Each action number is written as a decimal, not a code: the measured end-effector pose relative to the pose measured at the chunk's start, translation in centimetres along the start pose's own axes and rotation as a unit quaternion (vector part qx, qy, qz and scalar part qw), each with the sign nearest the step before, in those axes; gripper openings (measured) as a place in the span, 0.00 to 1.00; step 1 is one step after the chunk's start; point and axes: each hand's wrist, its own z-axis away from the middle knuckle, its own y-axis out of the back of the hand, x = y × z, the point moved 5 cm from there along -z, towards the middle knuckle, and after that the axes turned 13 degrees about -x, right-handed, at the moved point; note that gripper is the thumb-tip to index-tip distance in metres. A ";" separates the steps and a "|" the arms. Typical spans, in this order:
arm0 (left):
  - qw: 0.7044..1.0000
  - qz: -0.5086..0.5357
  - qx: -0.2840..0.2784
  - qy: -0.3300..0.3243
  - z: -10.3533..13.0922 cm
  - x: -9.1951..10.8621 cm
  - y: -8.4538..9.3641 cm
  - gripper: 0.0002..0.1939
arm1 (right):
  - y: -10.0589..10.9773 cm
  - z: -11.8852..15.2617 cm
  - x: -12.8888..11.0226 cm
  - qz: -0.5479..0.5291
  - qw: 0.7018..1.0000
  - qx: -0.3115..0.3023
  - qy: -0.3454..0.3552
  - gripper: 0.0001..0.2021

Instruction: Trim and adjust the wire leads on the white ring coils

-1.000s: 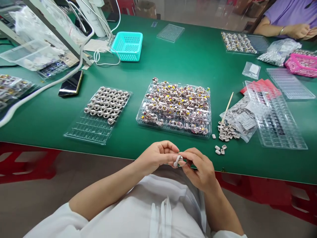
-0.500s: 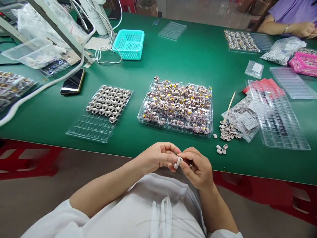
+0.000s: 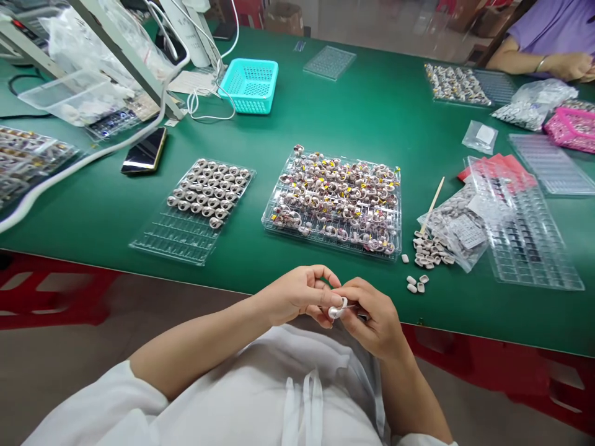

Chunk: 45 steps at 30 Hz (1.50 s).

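Near the table's front edge, my left hand (image 3: 309, 296) pinches a small white ring-shaped piece (image 3: 335, 311) with a rounded, glossy end. My right hand (image 3: 372, 314) is closed right beside it, fingertips at the piece's right side. A thin, shiny sliver shows between the right fingers, mostly hidden, so its kind is unclear. Beyond my hands, a clear tray (image 3: 332, 238) is heaped with similar ring-shaped pieces bearing yellow and dark red bits. To its left, another clear tray (image 3: 170, 238) holds neat rows of beige ring-shaped pieces at its far end.
Small beige caps (image 3: 432, 253) lie in a loose pile at right, near a wooden stick (image 3: 433, 203), a labelled bag (image 3: 458, 232) and an unfilled tray (image 3: 534, 248). A phone (image 3: 145, 150), a turquoise basket (image 3: 248, 87) and a white cable (image 3: 100, 148) are left. Another person (image 3: 548, 43) sits far right.
The white piece has been turned between my fingers, so its rounded end now faces me and its loop points up. The view has shifted slightly; both hands stay together.
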 end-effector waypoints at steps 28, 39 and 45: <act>0.874 -0.358 -0.006 -0.329 0.7 -0.4 -2.1 0.26 | -4.9 2.5 3.4 -0.190 0.953 0.224 -0.076 0.19; 0.885 -0.308 -0.015 -0.347 1.1 -0.4 -1.6 0.23 | -5.0 1.3 3.0 -0.210 0.949 0.234 -0.022 0.12; 0.887 -0.335 -0.019 -0.316 1.0 0.0 -1.3 0.24 | -3.6 0.7 2.4 -0.193 0.964 0.182 -0.026 0.05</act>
